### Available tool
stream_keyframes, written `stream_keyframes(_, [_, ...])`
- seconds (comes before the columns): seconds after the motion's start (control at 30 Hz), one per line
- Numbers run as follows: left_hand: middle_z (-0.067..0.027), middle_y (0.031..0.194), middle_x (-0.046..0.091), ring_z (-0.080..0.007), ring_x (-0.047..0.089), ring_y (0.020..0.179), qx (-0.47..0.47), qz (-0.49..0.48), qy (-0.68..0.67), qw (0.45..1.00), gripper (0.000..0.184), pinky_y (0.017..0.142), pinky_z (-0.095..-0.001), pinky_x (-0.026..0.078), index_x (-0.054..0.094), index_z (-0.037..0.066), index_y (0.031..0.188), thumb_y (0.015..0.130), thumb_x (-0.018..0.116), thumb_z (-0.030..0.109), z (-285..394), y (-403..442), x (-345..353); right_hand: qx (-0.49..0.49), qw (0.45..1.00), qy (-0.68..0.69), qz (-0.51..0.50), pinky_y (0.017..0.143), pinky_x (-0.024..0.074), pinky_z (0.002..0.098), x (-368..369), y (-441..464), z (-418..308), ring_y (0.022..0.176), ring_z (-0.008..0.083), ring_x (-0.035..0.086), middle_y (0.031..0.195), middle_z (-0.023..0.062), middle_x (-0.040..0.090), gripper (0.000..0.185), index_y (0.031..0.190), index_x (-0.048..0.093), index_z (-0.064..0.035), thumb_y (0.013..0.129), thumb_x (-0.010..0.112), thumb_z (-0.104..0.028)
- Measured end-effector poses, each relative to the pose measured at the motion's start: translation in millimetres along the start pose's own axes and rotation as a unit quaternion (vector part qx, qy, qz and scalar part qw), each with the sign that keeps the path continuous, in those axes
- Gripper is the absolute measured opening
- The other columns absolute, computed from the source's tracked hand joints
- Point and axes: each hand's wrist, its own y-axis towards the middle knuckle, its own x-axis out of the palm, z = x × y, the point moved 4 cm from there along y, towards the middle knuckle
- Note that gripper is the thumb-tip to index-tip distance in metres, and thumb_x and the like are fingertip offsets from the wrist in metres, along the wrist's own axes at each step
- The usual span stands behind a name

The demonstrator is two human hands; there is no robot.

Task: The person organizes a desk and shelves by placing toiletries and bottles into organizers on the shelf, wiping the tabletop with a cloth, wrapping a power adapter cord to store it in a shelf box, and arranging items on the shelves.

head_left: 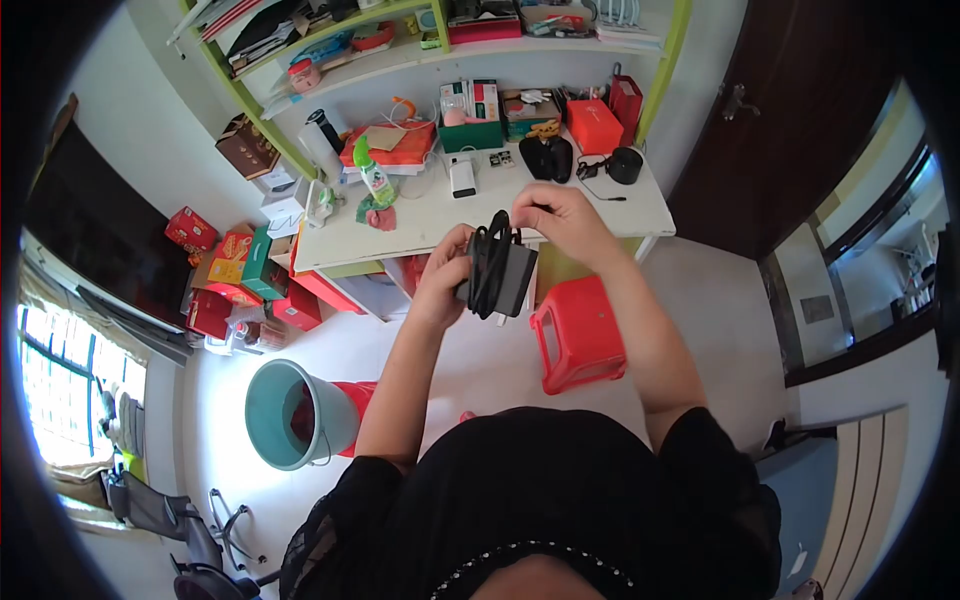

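Observation:
A black power adapter (517,282) is held up in front of the desk's front edge, with its black cable (487,270) wound in loops around it. My left hand (443,282) is closed on the bundle from the left, its thumb against the coils. At the upper right of the bundle, my right hand (563,222) has its fingers pinched together on a piece of the cable. The fingertips partly hide the part they grip.
Behind the bundle stands a white desk (440,226) carrying a spray bottle (373,178), a white power bank-like box (462,178) and a black case (546,160). Below are a red stool (582,335) and a teal bucket (282,415). Boxes (232,265) are stacked left.

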Motion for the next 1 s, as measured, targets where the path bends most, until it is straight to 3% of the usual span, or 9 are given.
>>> stream_keyframes(0.17, [-0.0048,0.096,0.061,-0.0129,0.06,0.084,-0.027,0.116,-0.178,0.977,0.035,0.074,-0.0252,0.05,0.054,0.0,0.113,0.084,0.048,0.017,-12,-3,4,0.104,0.904,0.356,0.211,0.079,0.0451,0.0247,59,-25,74,0.09,0.0091,0.056,0.098,0.003,0.063,0.021,0.106,0.061,0.0008,0.095,0.049,-0.011])
stream_keyframes(0.4, [-0.0061,0.095,0.063,-0.016,0.062,0.082,-0.011,0.247,-0.27,0.931,0.034,0.068,-0.0308,0.053,0.056,0.003,0.111,0.092,0.045,0.029,-32,2,-12,0.057,0.834,0.507,0.212,0.101,0.0371,0.0303,99,-36,53,0.117,0.0142,0.048,0.128,0.0094,0.051,0.041,0.13,0.045,0.0031,0.097,0.042,-0.023])
stream_keyframes(0.43, [-0.0117,0.112,0.062,-0.0216,0.06,0.104,0.002,0.183,-0.262,0.948,0.036,0.091,-0.0363,0.047,0.055,-0.001,0.116,0.094,0.041,0.024,-43,1,-31,0.066,0.821,0.535,0.189,0.102,0.0358,0.0317,102,-36,61,0.119,0.0144,0.046,0.131,0.0101,0.048,0.044,0.131,0.043,0.0034,0.098,0.04,-0.025])
stream_keyframes(0.5, [-0.0113,0.112,0.061,-0.0209,0.059,0.104,0.049,0.2,-0.152,0.967,0.034,0.09,-0.0351,0.047,0.052,0.0,0.117,0.094,0.041,0.021,-39,-1,-37,0.133,0.813,0.55,0.138,0.101,0.0367,0.0324,109,-33,78,0.117,0.0158,0.047,0.127,0.0105,0.049,0.048,0.133,0.038,0.0027,0.094,0.05,-0.023])
stream_keyframes(0.6, [-0.0105,0.111,0.059,-0.0202,0.059,0.101,0.055,0.203,-0.1,0.973,0.031,0.089,-0.0339,0.047,0.05,0.0,0.117,0.093,0.042,0.018,-30,-4,-43,0.151,0.94,0.282,0.12,0.098,0.0397,0.0312,110,-25,41,0.113,0.0177,0.049,0.122,0.0091,0.05,0.058,0.134,0.034,0.0012,0.086,0.061,-0.017])
stream_keyframes(0.67, [-0.0092,0.099,0.06,-0.0147,0.059,0.09,0.035,0.212,-0.127,0.968,0.029,0.08,-0.0279,0.049,0.052,-0.003,0.114,0.092,0.047,0.014,-17,-5,-43,0.161,0.926,0.317,0.125,0.095,0.0415,0.0302,113,-19,46,0.109,0.0176,0.05,0.118,0.0079,0.05,0.061,0.133,0.033,0.0,0.082,0.065,-0.013])
stream_keyframes(0.8, [-0.0111,0.112,0.06,-0.0155,0.058,0.1,-0.017,0.155,-0.052,0.986,0.043,0.084,-0.0286,0.048,0.048,-0.008,0.126,0.091,0.055,0.016,0,-4,-66,0.176,0.851,0.482,0.114,0.088,0.0452,0.0281,126,-10,50,0.104,0.0139,0.051,0.117,0.0059,0.049,0.06,0.132,0.034,-0.0024,0.081,0.066,-0.011])
stream_keyframes(0.9, [-0.01,0.107,0.061,-0.0144,0.058,0.096,-0.045,0.156,0.074,0.984,0.037,0.084,-0.0282,0.047,0.053,-0.006,0.12,0.09,0.058,0.015,25,-6,-76,0.152,0.845,0.5,0.115,0.081,0.0473,0.0265,137,1,59,0.099,0.0109,0.052,0.115,0.0049,0.05,0.059,0.132,0.035,-0.0045,0.081,0.064,-0.01])
stream_keyframes(1.0, [-0.0083,0.103,0.06,-0.0144,0.058,0.094,0.045,0.187,0.267,0.944,0.031,0.083,-0.0278,0.046,0.057,-0.002,0.115,0.091,0.057,0.017,53,-7,-95,0.13,0.884,0.415,0.172,0.069,0.0494,0.0229,134,16,50,0.088,0.0105,0.056,0.106,0.005,0.055,0.051,0.129,0.04,-0.0038,0.082,0.06,-0.008])
